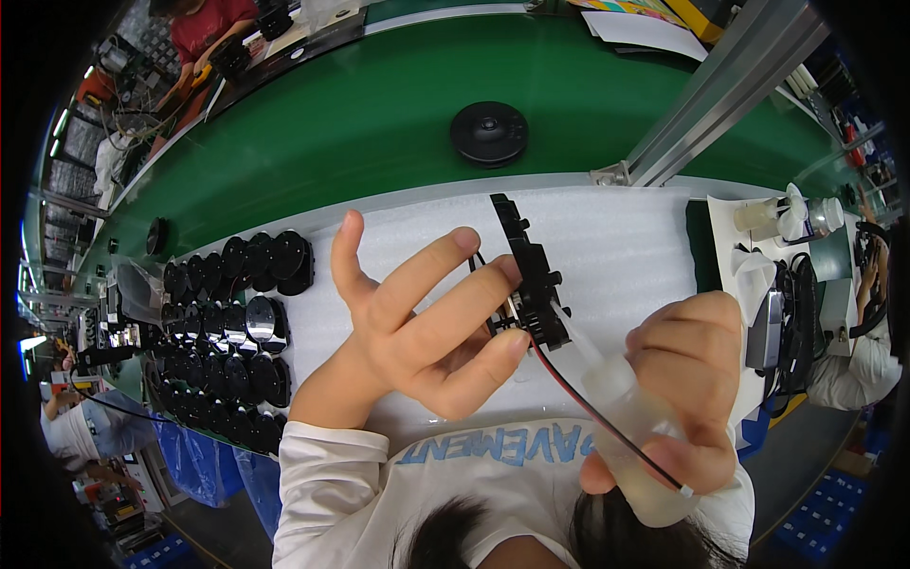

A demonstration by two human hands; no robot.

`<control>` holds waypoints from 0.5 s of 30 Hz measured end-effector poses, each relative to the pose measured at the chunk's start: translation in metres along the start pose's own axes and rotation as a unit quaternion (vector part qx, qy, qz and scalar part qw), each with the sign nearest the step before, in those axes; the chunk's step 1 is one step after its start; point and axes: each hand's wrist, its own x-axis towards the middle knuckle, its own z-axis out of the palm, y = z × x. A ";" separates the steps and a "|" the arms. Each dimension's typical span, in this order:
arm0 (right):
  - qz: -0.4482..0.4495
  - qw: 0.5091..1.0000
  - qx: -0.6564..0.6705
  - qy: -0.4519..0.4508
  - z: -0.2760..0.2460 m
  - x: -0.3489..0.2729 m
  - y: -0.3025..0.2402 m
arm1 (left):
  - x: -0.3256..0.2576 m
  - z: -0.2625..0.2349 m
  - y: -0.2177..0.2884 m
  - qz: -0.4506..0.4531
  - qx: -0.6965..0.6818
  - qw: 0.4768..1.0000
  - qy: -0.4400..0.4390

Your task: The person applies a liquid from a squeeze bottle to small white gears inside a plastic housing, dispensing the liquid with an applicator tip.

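the left hand (427, 318) holds a black part (533, 270) pinched between thumb and fingertips, up over the white foam sheet (626, 237), with one finger raised clear of it. the right hand (697, 379) has its fingers curled round a cloudy squeeze bottle (630, 431), its thin nozzle (580, 339) slanting up toward the part's lower end. white sheet stretches from the part's upper tip to the foot of the metal post (725, 90), and beyond the sheet's far edge a round black disc (489, 134) sits well apart from both hands. on the left, rows of round black pieces (270, 322) border the room beside the left wrist; on the right, a small jar (823, 218) and a tangle of black cable (791, 313) stand past the right hand. whether the nozzle tip touches the part cannot be told. the left fingers hide some of the part's near side, and the right hand covers much of the bottle; a red and black wire (592, 414) passes in front of the bottle, ending in a white plug (686, 490). the sheet lies on a green table (597, 114). a person in red (210, 33) is at the upper left, and another person in pale clothing (861, 368), partly cut off, is at the right.
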 end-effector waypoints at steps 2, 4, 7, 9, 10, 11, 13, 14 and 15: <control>-0.015 1.000 -0.004 0.001 -0.001 -0.001 0.000 | 0.001 0.000 -0.001 0.001 0.002 1.000 -0.001; 0.020 1.000 -0.007 -0.020 -0.005 -0.002 -0.006 | 0.002 -0.001 -0.002 0.003 0.004 1.000 -0.002; 0.000 1.000 0.001 -0.003 -0.003 -0.004 -0.002 | 0.003 -0.006 -0.004 0.004 0.015 0.999 -0.033; 0.006 1.000 0.002 -0.004 -0.002 -0.002 -0.005 | 0.003 -0.009 -0.004 0.001 0.025 0.999 -0.046; 0.012 1.000 -0.002 -0.005 -0.002 -0.002 -0.006 | 0.003 -0.009 -0.005 0.001 0.025 0.999 -0.046; 0.011 1.000 -0.002 -0.005 -0.001 -0.002 -0.006 | 0.002 -0.008 -0.005 -0.004 0.015 0.999 -0.035; 0.002 1.000 -0.005 -0.003 -0.001 -0.004 -0.006 | 0.002 -0.006 -0.006 -0.008 0.005 1.000 -0.025; 0.002 1.000 -0.005 -0.002 -0.001 -0.003 -0.005 | 0.002 -0.004 -0.006 -0.007 0.006 1.000 -0.016; -0.007 1.000 -0.002 0.000 -0.001 -0.003 -0.004 | 0.001 -0.003 -0.007 -0.007 0.007 1.000 -0.008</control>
